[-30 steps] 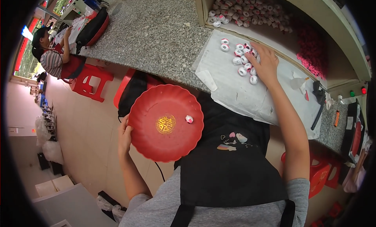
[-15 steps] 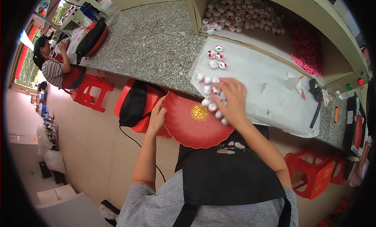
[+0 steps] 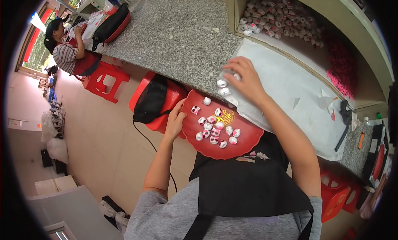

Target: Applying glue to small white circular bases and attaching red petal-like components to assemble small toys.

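My left hand (image 3: 175, 123) grips the left rim of a red scalloped tray (image 3: 248, 145) with a gold emblem, held just below the counter edge. Scattered in the tray are several small white pieces (image 3: 219, 125) with pink and black markings, shaped like little animal heads. My right hand (image 3: 247, 81) is over the paper's left edge, fingers curved and apart. Beside its fingertips sit a few more white pieces (image 3: 224, 91), one partly hidden by the fingers. Under this hand lies a large white paper sheet (image 3: 286, 84).
A shelf compartment holds a heap of white pieces (image 3: 282, 20) and a pile of pink bits (image 3: 341, 70). A dark tool (image 3: 343, 120) rests at the paper's right. A red stool with a black bag (image 3: 151, 100) stands left; a co-worker (image 3: 64, 49) sits farther left.
White pieces that were on the paper under my right hand are now in the tray. My right hand has moved up and away from the tray; the rows on the paper are gone.
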Available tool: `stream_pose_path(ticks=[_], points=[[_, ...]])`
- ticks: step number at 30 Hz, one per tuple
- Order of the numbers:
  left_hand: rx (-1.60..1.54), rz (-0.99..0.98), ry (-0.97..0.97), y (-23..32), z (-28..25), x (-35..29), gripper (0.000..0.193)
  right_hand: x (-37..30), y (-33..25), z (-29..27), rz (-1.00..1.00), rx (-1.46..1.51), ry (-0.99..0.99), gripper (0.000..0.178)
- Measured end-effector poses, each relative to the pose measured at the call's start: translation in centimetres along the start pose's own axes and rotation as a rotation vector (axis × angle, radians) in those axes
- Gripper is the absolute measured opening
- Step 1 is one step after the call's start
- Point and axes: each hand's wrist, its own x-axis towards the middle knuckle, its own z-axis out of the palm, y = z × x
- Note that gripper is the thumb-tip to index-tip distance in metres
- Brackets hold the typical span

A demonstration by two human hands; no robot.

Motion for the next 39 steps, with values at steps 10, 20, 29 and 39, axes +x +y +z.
stream_pose_path(ticks=[10,20,29,39], points=[[0.049,-0.095,0.120,-0.8,-6.4,-4.0,0.046,-6.7,-9.6,-0.1,-0.152,0.650,-0.304,0.015],[-0.009,-0.126,0.334,8.7,-14.4,-5.8,0.051,-10.9,-6.0,-7.8,0.299,0.621,-0.086,0.011],[0.083,-0.015,0.180,8.6,-9.7,10.3,0.046,-14.2,-4.7,-13.9,0.451,0.618,0.298,0.011],[0.975,0.778,0.144,15.6,7.2,14.4,0.036,-15.6,-3.2,-18.4,0.256,0.119,0.781,0.017]])
